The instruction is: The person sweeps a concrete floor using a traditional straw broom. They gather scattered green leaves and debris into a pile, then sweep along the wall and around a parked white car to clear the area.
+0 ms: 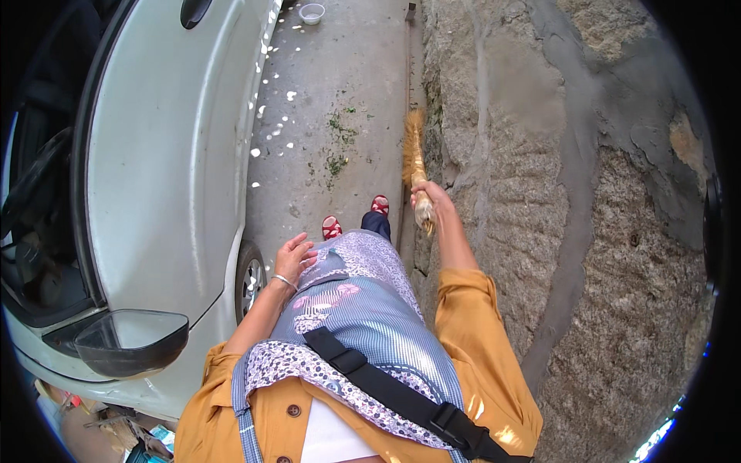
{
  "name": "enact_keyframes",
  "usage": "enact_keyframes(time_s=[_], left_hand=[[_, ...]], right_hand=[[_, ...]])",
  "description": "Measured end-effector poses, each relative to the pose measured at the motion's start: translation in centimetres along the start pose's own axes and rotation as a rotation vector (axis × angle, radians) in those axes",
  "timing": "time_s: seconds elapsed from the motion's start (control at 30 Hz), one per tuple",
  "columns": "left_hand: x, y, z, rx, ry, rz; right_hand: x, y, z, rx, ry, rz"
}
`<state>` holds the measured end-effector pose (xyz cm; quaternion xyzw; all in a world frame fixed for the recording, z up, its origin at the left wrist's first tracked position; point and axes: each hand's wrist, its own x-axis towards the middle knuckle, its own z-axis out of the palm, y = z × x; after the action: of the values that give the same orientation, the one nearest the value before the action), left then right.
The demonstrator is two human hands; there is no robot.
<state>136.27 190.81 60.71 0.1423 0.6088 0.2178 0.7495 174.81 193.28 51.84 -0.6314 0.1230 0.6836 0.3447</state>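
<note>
My right hand is wrapped round a short straw hand broom, held out to the right beside the stone wall. Its tan bristles point away from me, and the bound butt end sticks out below my fist. My left hand hangs in front of my patterned apron, fingers loosely spread and holding nothing. Green leafy scraps lie scattered on the concrete ground ahead of my red sandals.
A pale car stands close on my left, its side mirror jutting out. The rough stone wall rises on my right. On the concrete lane between them, a white bowl sits at the far end.
</note>
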Motion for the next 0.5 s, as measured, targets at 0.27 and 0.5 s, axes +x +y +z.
enact_keyframes(time_s=[0.27, 0.5], left_hand=[[1.2, 0.9, 2.8, -0.078, 0.067, 0.043], [2.9, 1.0, 6.6, -0.172, 0.071, 0.057]], right_hand=[[-2.6, -8.4, 4.0, -0.265, -0.084, -0.511], [-0.9, -7.3, 5.3, -0.073, 0.060, -0.322]])
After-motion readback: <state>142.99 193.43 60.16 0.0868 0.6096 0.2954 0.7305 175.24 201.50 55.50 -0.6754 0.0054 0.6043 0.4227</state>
